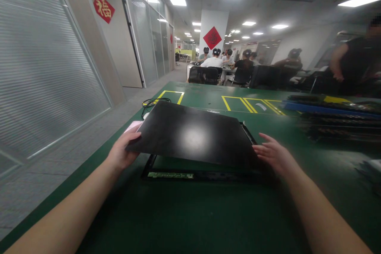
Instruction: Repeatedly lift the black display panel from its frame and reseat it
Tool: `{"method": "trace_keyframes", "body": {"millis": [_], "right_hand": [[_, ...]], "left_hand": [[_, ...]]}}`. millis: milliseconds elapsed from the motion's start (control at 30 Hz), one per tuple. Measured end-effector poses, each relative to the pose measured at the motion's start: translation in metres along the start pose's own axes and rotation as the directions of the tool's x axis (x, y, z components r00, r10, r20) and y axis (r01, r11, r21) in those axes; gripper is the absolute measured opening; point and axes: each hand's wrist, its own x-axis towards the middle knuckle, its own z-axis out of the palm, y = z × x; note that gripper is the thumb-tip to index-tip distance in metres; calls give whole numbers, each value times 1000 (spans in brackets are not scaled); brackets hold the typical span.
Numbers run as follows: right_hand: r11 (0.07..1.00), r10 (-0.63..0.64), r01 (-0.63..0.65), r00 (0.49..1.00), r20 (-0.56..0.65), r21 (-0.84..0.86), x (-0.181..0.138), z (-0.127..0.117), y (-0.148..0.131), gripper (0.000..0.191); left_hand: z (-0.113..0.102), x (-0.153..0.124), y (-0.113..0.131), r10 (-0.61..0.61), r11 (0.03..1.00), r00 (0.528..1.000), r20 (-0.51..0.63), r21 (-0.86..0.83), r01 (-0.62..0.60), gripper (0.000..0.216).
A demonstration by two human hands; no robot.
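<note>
Two hands carry one black panel just above the frame on the green bench, with its near edge lifted clear. Left hand clamps the left edge, thumb on top. Right hand steadies the right edge, fingers spread loose; the edge holds probably spare the glossy face.

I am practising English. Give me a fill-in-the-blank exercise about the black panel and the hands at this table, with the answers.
The left hand grips the black panel by its ____ edge.
The panel is tilted above a black frame that lies on a ____ table.
Boxes on the table are drawn in ____ lines.
Missing words: left; green; yellow.
</note>
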Motion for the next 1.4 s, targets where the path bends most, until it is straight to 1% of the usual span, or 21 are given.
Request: {"method": "trace_keyframes", "body": {"millis": [100,233,333,433,567,733,967,1167,1400], "right_hand": [[994,-17,7,995,-96,-107,3,1,1,66],[976,-107,60,969,-221,-209,5,1,5,54],[959,-158,82,948,-275,-270,7,-3,8,45],[943,-203,102,931,-305,-315,9,-5,11,41],[923,-224,100,925,-307,-373,9,-5,13,43],[893,-226,78,930,-291,-443,8,-3,12,42],[890,-237,85,925,-296,-448,10,-4,15,43],[888,-239,82,923,-301,-453,13,-7,17,41],[897,-231,80,923,-306,-436,17,-10,20,41]], "left_hand": [[2,-2,-3,-30,999,999,18,35,29,43],[6,-4,-11,-77,995,993,92,65,71,43],[8,-4,-20,-117,991,985,130,74,108,49],[9,-3,-26,-152,985,979,132,100,140,55],[8,-2,-28,-189,979,973,129,104,176,52],[4,-1,-29,-196,978,970,142,100,183,48],[1,1,-32,-220,974,964,146,82,210,50],[3,2,-30,-216,972,963,161,131,197,46],[-2,5,-31,-272,960,943,193,122,252,52]]}}
